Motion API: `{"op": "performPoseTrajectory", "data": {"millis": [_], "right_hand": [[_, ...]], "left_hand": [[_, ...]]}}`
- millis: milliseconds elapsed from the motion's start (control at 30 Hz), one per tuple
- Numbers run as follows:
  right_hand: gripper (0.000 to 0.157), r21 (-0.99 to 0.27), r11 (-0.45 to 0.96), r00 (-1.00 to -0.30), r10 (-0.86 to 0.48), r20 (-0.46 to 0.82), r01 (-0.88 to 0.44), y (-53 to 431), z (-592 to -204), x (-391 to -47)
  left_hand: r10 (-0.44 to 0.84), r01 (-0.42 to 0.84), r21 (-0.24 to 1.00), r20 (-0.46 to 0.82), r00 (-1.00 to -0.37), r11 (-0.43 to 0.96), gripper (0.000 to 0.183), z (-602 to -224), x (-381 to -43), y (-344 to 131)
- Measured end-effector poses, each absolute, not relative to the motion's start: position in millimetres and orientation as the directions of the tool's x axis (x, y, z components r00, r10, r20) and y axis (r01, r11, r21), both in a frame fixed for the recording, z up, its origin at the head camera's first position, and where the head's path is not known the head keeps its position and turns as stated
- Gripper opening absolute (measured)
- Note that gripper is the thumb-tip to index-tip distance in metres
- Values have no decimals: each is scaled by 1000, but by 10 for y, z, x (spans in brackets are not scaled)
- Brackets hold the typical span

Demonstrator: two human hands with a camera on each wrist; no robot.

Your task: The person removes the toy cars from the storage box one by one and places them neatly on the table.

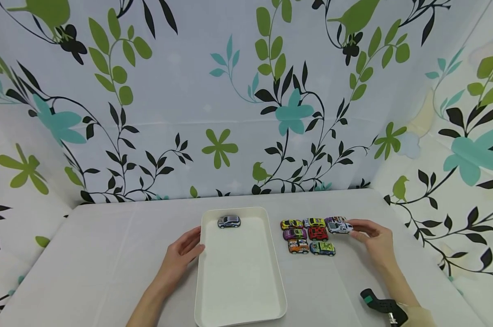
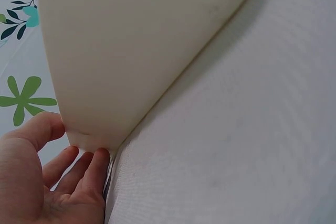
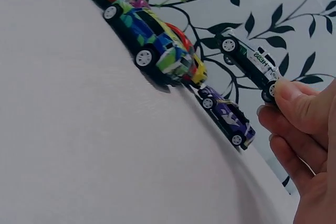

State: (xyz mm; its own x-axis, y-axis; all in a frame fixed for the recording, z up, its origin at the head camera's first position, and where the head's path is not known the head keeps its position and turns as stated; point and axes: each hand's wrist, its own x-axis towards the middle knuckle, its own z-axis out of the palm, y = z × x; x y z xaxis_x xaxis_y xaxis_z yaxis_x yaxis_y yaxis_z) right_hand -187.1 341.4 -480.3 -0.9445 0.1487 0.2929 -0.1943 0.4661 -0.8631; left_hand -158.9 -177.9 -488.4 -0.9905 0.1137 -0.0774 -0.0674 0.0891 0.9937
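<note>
My right hand [image 1: 376, 240] pinches a white toy car [image 3: 251, 59] with dark lettering between thumb and fingers. In the right wrist view it is lifted off the table, above a purple toy car [image 3: 227, 115]. My left hand [image 1: 182, 255] holds the left side of a white tray [image 1: 240, 313], thumb by the rim and fingertips at the wall's lower edge in the left wrist view. A silver toy car [image 1: 229, 221] sits inside the tray near its far end. Right of the tray stand several colourful toy cars, among them a red one [image 1: 317, 233] and an orange one [image 1: 298, 246].
A white cloth covers the table [image 1: 107, 263]. Behind and beside it hang patterned curtains [image 1: 169, 91] with leaves and birds. A black strap-like device [image 1: 383, 303] is on the right wrist.
</note>
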Motion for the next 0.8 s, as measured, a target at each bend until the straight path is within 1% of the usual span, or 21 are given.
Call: {"op": "performPoseTrajectory", "data": {"millis": [100,233,467,800], "right_hand": [[27,-881,443,-946,179,270,-168,3483,-4829,-1853],[24,-852,504,-943,192,273,-144,3507,-4862,-1829],[22,-770,625,-947,154,281,-127,3482,-4920,-1844],[24,-726,684,-956,157,246,-74,3461,-4915,-1837]], "left_hand": [[107,-69,993,-80,-991,100,56,-4884,-1594,-1778],[106,-66,992,-78,-991,112,57,-4884,-1597,-1778],[102,-66,991,-78,-992,120,56,-4876,-1595,-1782],[110,-68,991,-81,-991,117,56,-4865,-1578,-1766]]}}
